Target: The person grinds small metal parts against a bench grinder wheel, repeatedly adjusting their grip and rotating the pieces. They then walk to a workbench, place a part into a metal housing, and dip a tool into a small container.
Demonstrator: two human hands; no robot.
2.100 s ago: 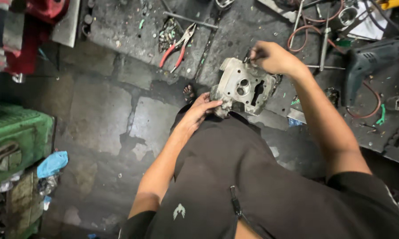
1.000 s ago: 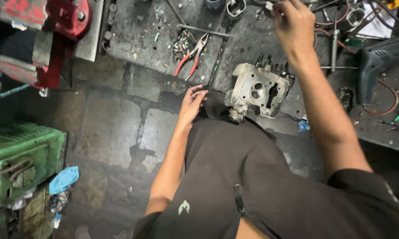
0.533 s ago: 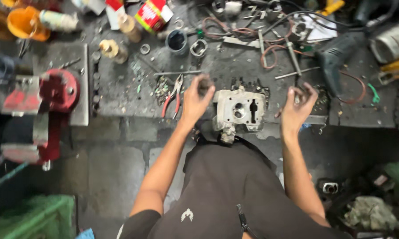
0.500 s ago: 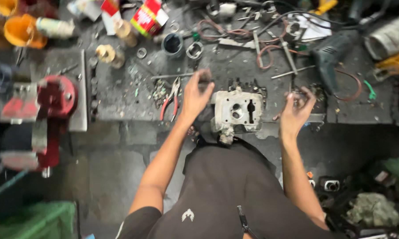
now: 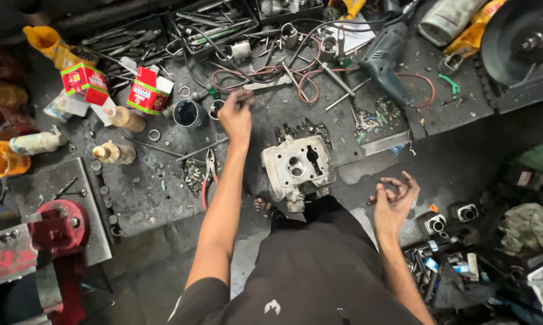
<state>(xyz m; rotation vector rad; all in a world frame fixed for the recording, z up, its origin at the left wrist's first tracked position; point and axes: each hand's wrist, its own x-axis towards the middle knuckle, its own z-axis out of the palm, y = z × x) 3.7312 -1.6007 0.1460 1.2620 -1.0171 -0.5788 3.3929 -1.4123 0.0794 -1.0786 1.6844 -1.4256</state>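
A grey metal engine cylinder head lies on the dark workbench close to my body, with neither hand on it. My left hand reaches out over the bench beyond it, fingertips pinched on a small dark part that I cannot make out. It hovers beside a dark cup and a tangle of cables. My right hand hangs off the bench edge to the right of the cylinder head, fingers curled apart and holding nothing.
Red-handled pliers lie left of the cylinder head. Two red boxes and bottles stand at the left, a red vise at lower left. An electric drill and a grinder disc sit at the back right. Loose parts crowd the floor at right.
My view has pulled back and shifted. My left hand has reached farther forward past the cylinder head. My right hand has dropped off the bench to the right.
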